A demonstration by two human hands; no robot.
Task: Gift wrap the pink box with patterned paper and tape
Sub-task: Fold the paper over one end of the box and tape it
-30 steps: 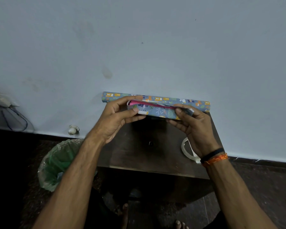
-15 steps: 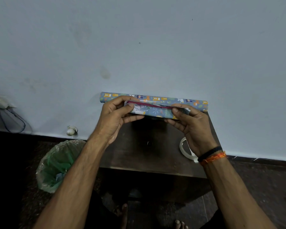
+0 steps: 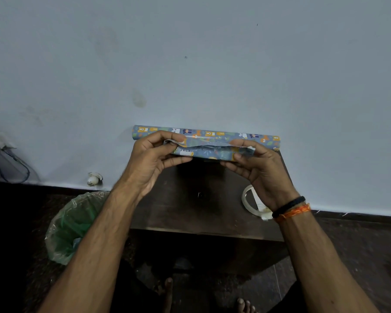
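The pink strip seen a second ago is now covered, as the left hand [image 3: 152, 159] and right hand [image 3: 259, 168] pinch the wrapped box [image 3: 209, 152] above the desk [image 3: 196, 208], its long axis running left-right.

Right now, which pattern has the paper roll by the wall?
The paper roll is blue with orange and white cartoon animals; head view.

On the table [image 3: 203, 206], the paper roll [image 3: 212, 134] lay along the far edge by the wall, the tape ring [image 3: 250, 204] sat at its right, and a lined bin [image 3: 75, 224] stood left of it.
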